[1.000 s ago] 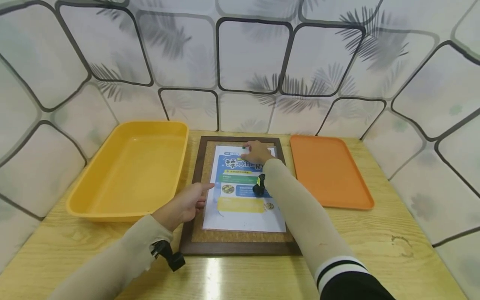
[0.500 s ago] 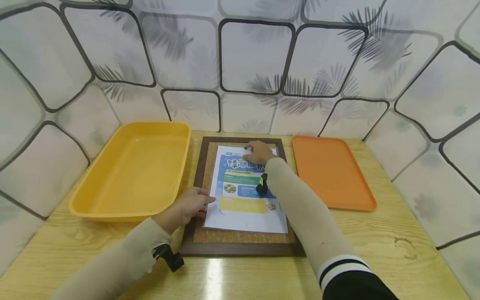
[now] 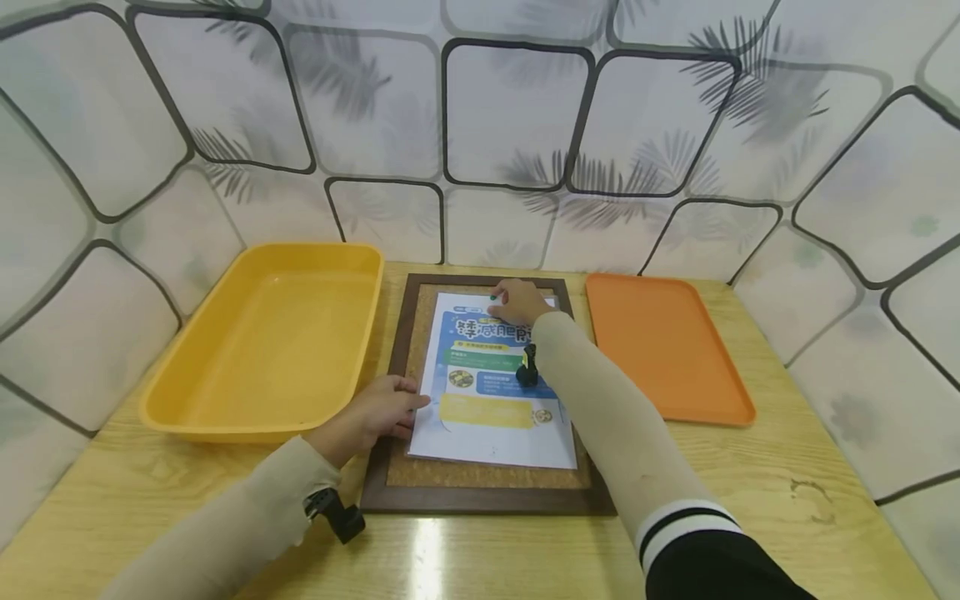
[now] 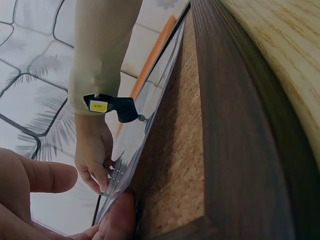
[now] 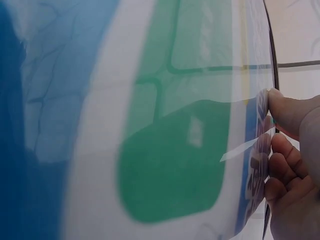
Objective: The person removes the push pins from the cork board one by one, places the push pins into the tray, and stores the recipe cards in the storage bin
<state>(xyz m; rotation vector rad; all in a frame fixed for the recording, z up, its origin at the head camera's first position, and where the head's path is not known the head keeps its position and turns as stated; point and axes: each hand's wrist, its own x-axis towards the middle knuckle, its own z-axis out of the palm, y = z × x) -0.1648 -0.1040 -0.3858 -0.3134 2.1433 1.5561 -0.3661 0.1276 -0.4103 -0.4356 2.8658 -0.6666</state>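
A printed poster sheet (image 3: 487, 442), blue, green and yellow on white, lies on a cork board (image 3: 480, 475) with a dark brown frame (image 3: 480, 500). At the sheet's top edge my right hand (image 3: 521, 302) pinches a small green pushpin (image 3: 492, 297) between thumb and index finger; the pin is mostly hidden in the right wrist view. My left hand (image 3: 378, 412) rests at the sheet's left edge. In the left wrist view its thumb (image 4: 52, 177) stays apart from the sheet, while a fingertip (image 4: 120, 215) touches the edge, which lifts off the cork.
A deep yellow tray (image 3: 367, 333) stands left of the board, close to my left hand. On the right lies a flat orange tray (image 3: 667, 350). Behind the wooden table (image 3: 787, 500) rises a patterned wall (image 3: 517, 117).
My left hand has shifted slightly along the sheet's left edge toward me. The right hand stays at the top edge of the sheet. The whole head view has drifted a little.
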